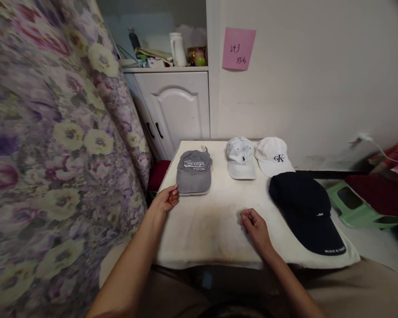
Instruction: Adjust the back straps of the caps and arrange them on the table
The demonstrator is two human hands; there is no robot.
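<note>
A grey baseball cap [194, 179] with white lettering lies on the left of the cloth-covered table [215, 238], brim toward me. My left hand [167, 198] is at the left corner of its brim, fingers curled and closed on the edge. Over the middle of the table, my right hand [256, 227] is loosely closed, with nothing visible in it. Along the back sit a pale blue cap [241, 159] with a small dark emblem and a white cap [273, 157] with black letters. A larger navy cap [303, 210] rests at the right, its long brim pointing toward the front right corner.
A floral curtain [63, 145] hangs close on the left. Behind the table stand a white cabinet [181, 104] and a wall bearing a pink note [239, 48]. The cabinet shelf holds a white jug [177, 49]. At right is a green plastic stool [346, 205].
</note>
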